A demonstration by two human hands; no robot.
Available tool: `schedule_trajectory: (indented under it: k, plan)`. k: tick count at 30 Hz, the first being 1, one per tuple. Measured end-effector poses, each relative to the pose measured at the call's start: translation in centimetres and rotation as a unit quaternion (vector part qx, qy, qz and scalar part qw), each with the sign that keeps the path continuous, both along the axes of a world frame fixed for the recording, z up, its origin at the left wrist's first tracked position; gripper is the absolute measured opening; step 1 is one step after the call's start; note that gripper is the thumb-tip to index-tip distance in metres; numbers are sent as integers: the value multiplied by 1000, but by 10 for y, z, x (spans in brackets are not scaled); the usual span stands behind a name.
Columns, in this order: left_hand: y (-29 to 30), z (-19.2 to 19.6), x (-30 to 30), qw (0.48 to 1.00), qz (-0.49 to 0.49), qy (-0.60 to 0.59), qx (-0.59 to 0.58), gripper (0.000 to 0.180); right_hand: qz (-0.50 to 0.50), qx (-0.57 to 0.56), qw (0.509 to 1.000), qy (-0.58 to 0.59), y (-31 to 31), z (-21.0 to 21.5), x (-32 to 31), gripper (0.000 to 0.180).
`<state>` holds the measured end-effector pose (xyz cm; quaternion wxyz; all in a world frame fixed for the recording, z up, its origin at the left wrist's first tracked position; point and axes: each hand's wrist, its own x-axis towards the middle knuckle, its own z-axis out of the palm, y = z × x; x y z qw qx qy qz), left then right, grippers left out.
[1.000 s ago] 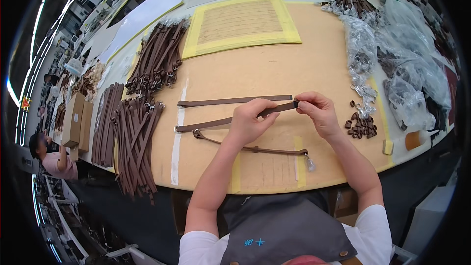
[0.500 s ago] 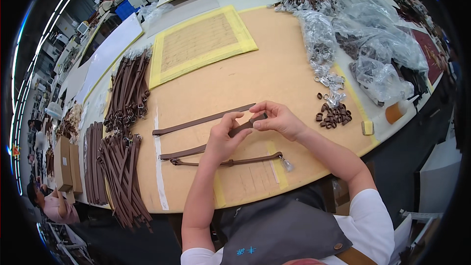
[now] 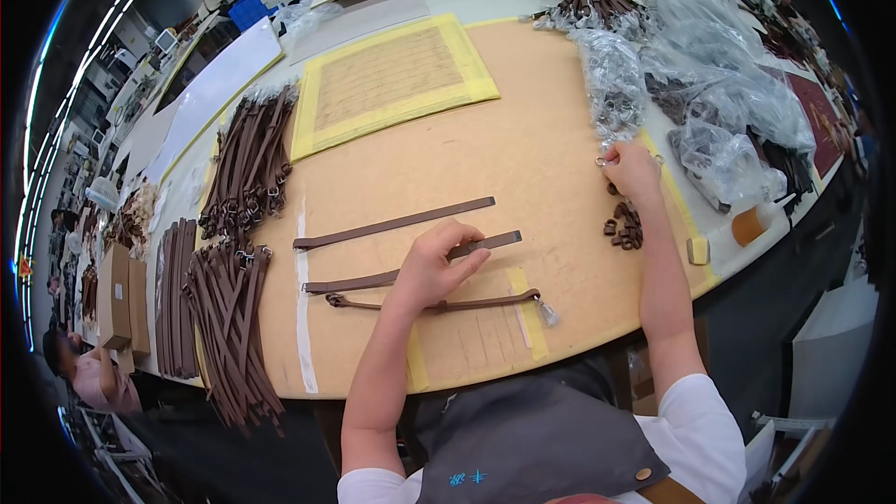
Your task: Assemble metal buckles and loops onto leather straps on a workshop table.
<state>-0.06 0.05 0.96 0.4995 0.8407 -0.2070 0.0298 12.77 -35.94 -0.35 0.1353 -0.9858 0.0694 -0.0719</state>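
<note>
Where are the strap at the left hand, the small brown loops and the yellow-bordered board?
Strap [image 3: 502, 241]: head view, on its stretch just right of the left hand [image 3: 432, 266].
Small brown loops [image 3: 625, 232]: head view, on the middle of their cluster.
Yellow-bordered board [image 3: 389, 75]: head view, on its brown central face.

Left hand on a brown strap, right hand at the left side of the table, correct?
No: the head view shows the right hand at the right side of the table, near brown loops. The left hand is on a brown strap.
</note>
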Motion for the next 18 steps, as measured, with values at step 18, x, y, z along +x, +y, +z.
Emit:
schedule_trajectory:
  k: [18]
  plan:
    - [9, -2, 1, 982, 43, 77, -166, 22, 379, 671, 626, 119, 124, 2, -69, 16]
